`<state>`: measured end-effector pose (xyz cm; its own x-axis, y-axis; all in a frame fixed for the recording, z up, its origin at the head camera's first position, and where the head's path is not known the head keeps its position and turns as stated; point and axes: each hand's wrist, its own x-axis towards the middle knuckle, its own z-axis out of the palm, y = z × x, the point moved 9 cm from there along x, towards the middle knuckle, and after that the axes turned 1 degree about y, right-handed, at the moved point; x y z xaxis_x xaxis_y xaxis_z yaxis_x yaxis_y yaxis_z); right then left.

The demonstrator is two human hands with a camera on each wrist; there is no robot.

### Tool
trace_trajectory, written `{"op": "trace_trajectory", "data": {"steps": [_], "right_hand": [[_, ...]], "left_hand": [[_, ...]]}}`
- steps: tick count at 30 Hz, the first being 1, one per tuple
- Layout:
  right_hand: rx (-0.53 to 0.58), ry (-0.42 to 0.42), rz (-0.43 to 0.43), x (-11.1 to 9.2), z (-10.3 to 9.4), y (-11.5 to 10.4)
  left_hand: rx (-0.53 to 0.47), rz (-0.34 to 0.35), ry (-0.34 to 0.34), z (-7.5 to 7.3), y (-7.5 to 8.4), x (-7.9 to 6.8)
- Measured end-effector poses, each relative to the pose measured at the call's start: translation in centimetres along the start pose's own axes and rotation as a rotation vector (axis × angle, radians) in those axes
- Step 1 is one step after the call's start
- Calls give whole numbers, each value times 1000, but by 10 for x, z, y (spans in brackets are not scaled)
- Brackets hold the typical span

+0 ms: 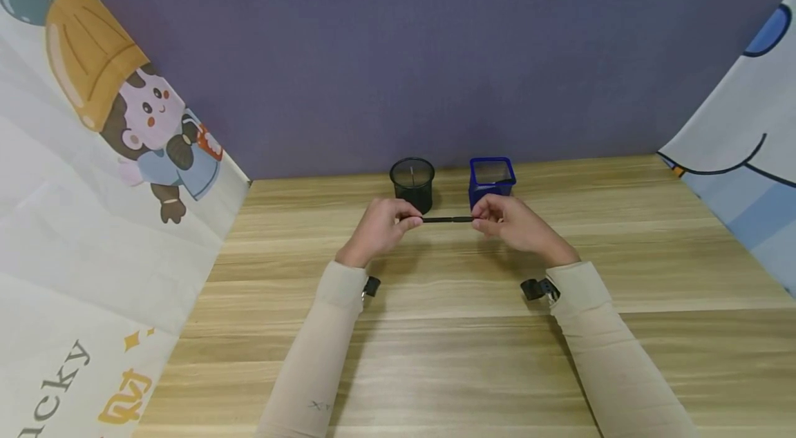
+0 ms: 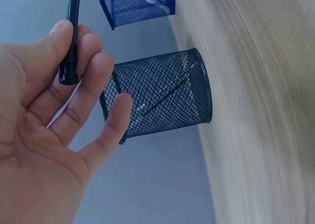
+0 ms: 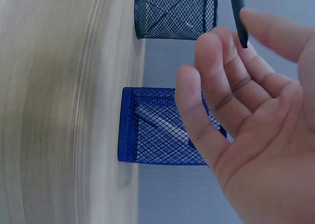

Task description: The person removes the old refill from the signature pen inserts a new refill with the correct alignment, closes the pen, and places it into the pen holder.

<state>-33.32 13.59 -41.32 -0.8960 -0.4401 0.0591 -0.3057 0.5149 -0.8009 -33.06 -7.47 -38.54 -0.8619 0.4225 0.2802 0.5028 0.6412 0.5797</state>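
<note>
Left grip: [image 1: 382, 227] we see thumb and fingertips pinching one pen end, little finger spread.
Right grip: [image 1: 525, 227] thumb and fingertips pinch the other end.
Black pen: [image 1: 452, 220] level between our hands, above the table [image 1: 435, 355].
Progress: we judge it mid-handling; picked up, not yet released or in a holder.
Round black holder: [image 2: 160, 93] upright, thin sticks inside.
Square blue holder: [image 3: 162, 143] upright, one pale pen inside.

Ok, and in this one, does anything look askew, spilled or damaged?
Nothing stands out. The black mesh cup and the blue mesh cup stand upright on the table, with no visible dents. The black pen, pinched between the left hand and the right hand, looks straight in the head view.
</note>
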Motion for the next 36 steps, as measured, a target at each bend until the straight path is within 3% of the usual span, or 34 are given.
{"op": "trace_trajectory", "data": {"steps": [7, 12, 36], "right_hand": [[-39, -43, -4, 0, 3, 2], [12, -55, -16, 1, 6, 1], [-30, -33, -19, 0, 4, -1]], "left_hand": [[6, 1, -4, -1, 0, -1], [-1, 1, 4, -1, 0, 0], [-1, 2, -3, -1, 0, -1]]}}
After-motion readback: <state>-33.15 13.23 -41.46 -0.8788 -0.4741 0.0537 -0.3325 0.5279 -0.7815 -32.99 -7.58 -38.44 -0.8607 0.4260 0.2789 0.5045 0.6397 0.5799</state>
